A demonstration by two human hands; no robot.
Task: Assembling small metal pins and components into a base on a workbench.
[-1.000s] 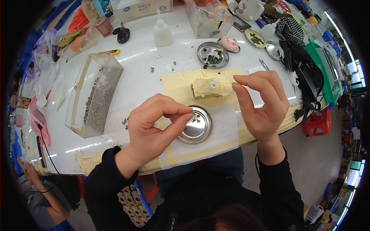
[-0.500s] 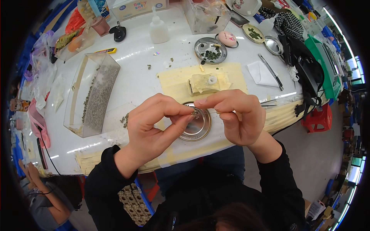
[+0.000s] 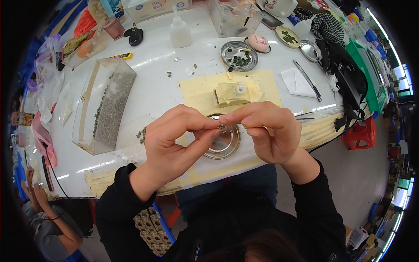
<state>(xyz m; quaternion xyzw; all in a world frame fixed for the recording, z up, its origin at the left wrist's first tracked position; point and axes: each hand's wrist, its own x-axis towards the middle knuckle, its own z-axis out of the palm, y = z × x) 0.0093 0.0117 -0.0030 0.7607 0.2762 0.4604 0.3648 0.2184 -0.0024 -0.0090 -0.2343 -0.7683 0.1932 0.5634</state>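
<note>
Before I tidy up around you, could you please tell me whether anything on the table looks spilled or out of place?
Some small greenish pieces lie loose beside the left hand, outside the clear bin holding similar-looking bits, so they may have spilled.

The left hand (image 3: pixel 174 142) is hiding part of the round silver dish (image 3: pixel 228 146). The green bit (image 3: pixel 221 128) and thin wire (image 3: pixel 239 125) are looking too tiny to make out.
</note>
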